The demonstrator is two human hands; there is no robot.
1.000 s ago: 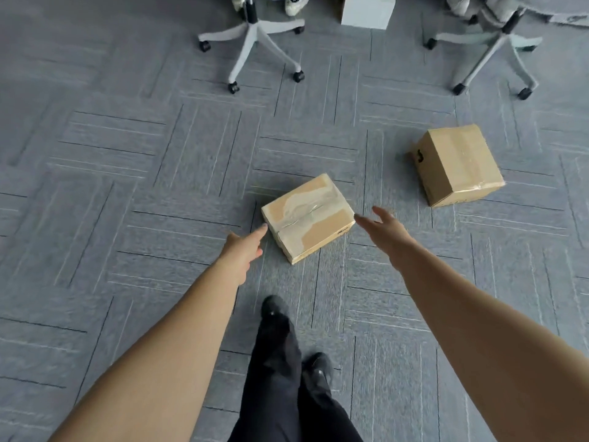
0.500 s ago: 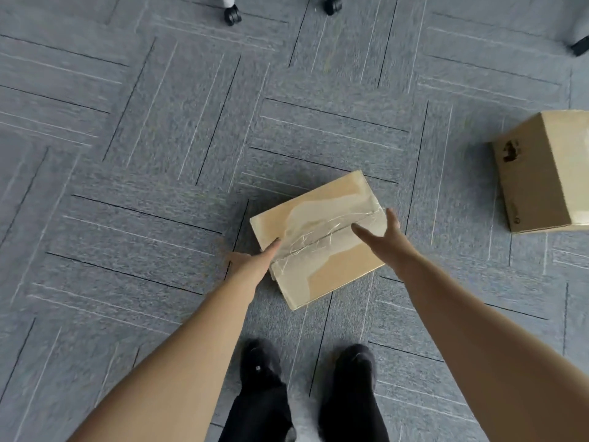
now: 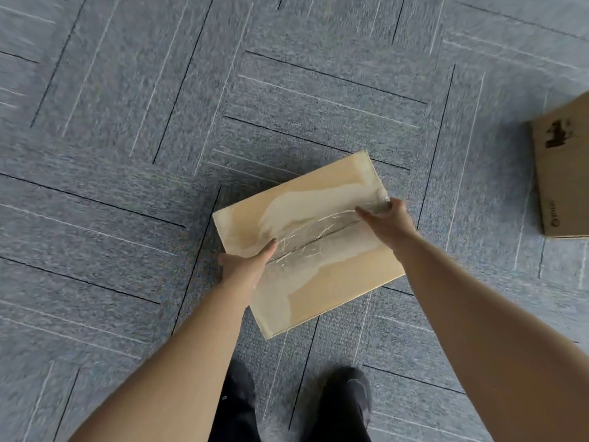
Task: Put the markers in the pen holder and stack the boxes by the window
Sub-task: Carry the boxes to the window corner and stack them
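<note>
Tan cardboard box [image 3: 334, 291], wrinkled clear tape [image 3: 306, 218] along its seam.

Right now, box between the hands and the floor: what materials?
Box: matte tan cardboard, probably corrugated; sharp folded edges. Its seam tape: glossy clear plastic, wrinkles glinting. Floor: grey carpet tiles, seemingly; fuzzy weave, square joints.

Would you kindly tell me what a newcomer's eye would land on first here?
The tan tape-sealed cardboard box lying mid-floor on the grey carpet, with the left hand and right hand gripping its opposite ends. A second brown cardboard box sits apart at the right edge.
</note>
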